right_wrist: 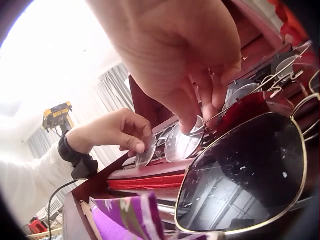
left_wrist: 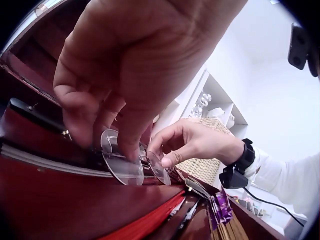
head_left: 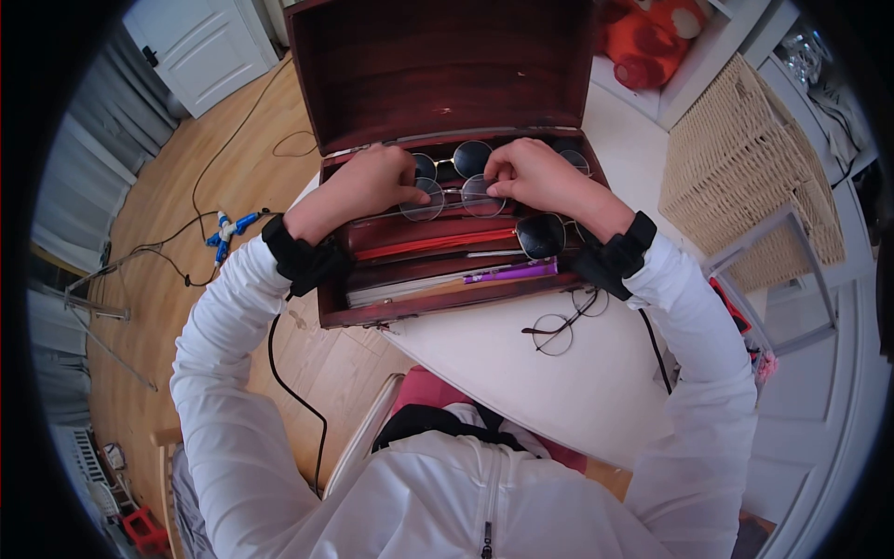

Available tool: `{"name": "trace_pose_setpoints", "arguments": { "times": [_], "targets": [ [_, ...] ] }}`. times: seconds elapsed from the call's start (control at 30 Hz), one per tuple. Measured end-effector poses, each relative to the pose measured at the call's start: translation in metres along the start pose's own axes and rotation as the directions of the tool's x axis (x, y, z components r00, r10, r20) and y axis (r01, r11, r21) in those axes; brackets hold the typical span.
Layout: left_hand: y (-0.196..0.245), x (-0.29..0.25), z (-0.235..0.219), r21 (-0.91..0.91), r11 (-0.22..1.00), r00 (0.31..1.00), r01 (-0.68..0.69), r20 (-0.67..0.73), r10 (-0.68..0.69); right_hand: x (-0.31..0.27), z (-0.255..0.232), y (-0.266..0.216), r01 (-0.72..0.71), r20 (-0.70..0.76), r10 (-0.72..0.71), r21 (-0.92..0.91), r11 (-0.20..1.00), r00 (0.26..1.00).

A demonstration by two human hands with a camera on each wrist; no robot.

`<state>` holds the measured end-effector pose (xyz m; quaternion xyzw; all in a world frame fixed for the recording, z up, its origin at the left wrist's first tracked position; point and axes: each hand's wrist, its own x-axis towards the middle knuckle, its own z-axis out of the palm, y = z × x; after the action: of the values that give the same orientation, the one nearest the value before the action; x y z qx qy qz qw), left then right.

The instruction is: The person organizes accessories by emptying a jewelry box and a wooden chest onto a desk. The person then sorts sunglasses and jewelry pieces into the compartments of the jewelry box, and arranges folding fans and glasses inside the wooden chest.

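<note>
Both hands hold one pair of thin-rimmed clear glasses (head_left: 482, 198) over the inside of a dark red wooden box (head_left: 326, 309) whose lid stands raised. At one lens, my left hand (head_left: 371, 183) pinches the rim between thumb and fingers. My right hand (head_left: 538, 177) grips the other side, its thumb against the lens (left_wrist: 159, 169) in the left wrist view. Just behind lies a pair of dark sunglasses (head_left: 473, 160), partly covered by the hands. Gold-rimmed sunglasses (head_left: 541, 237) sit nearer me, large in the right wrist view.
A red strip (head_left: 433, 244) and a purple patterned item (head_left: 512, 271) lie in the box's front sections. Thin-framed glasses (head_left: 554, 337) rest on the white table (head_left: 521, 373). A woven basket (head_left: 736, 158) stands at right. Black cables (head_left: 298, 396) run from the wrist cameras.
</note>
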<state>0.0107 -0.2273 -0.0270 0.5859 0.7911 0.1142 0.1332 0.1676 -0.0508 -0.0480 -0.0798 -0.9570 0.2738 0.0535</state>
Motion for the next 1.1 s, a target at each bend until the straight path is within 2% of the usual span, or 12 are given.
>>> {"name": "trace_pose_setpoints", "arguments": {
  "times": [0.17, 0.23, 0.3, 0.37, 0.4, 0.5, 0.6, 0.67, 0.8, 0.9, 1.03, 1.1],
  "targets": [
    [0.001, -0.004, 0.0, 0.095, 0.995, 0.998, -0.009, -0.058, 0.015, -0.011, -0.013, 0.012, 0.148, -0.192, -0.175, -0.145, 0.978, 0.966],
    [0.007, -0.014, -0.004, 0.109, 0.994, 0.982, -0.018, -0.182, 0.038, -0.032, -0.047, 0.009, -0.057, -0.144, 0.071, 0.102, 0.993, 0.987],
    [0.015, -0.024, -0.016, 0.108, 0.992, 0.979, 0.069, -0.199, -0.047, -0.067, -0.081, 0.027, -0.033, -0.283, 0.001, -0.106, 0.994, 0.959],
    [0.014, -0.033, -0.02, 0.006, 1.0, 0.968, 0.018, -0.25, -0.016, -0.116, -0.104, 0.034, -0.201, -0.254, 0.132, -0.27, 0.942, 0.958],
    [0.021, -0.038, -0.023, 0.014, 1.0, 0.963, 0.01, -0.27, -0.006, -0.14, -0.106, 0.037, -0.2, -0.105, 0.178, -0.267, 0.943, 0.979],
    [0.043, -0.041, -0.026, 0.007, 0.999, 0.95, -0.047, -0.31, 0.047, -0.187, -0.07, 0.022, -0.124, 0.216, 0.113, 0.035, 0.992, 0.97],
    [0.078, -0.043, -0.022, 0.004, 0.992, 0.942, -0.129, -0.311, 0.124, -0.204, -0.016, -0.01, -0.133, 0.174, 0.146, -0.08, 0.988, 0.974],
    [0.106, -0.042, -0.016, 0.017, 0.966, 0.922, -0.259, -0.293, 0.252, -0.206, 0.012, -0.009, 0.032, 0.112, 0.025, -0.484, 0.875, 0.993],
    [0.139, -0.051, -0.003, -0.027, 0.925, 0.907, -0.38, -0.206, 0.367, -0.209, 0.03, -0.006, 0.099, 0.031, -0.101, -0.614, 0.783, 0.994],
    [0.148, -0.064, 0.014, -0.05, 0.836, 0.837, -0.547, -0.077, 0.542, -0.225, 0.02, -0.003, 0.122, -0.003, -0.149, -0.564, 0.817, 0.989],
    [0.162, -0.077, 0.055, 0.067, 0.716, 0.712, -0.695, -0.076, 0.698, -0.221, -0.003, -0.015, 0.001, 0.211, 0.07, -0.318, 0.948, 0.975],
    [0.163, -0.076, 0.062, 0.069, 0.739, 0.742, -0.67, 0.065, 0.667, -0.216, -0.018, -0.023, -0.192, 0.317, 0.098, 0.279, 0.941, 0.943]
  ]
}}
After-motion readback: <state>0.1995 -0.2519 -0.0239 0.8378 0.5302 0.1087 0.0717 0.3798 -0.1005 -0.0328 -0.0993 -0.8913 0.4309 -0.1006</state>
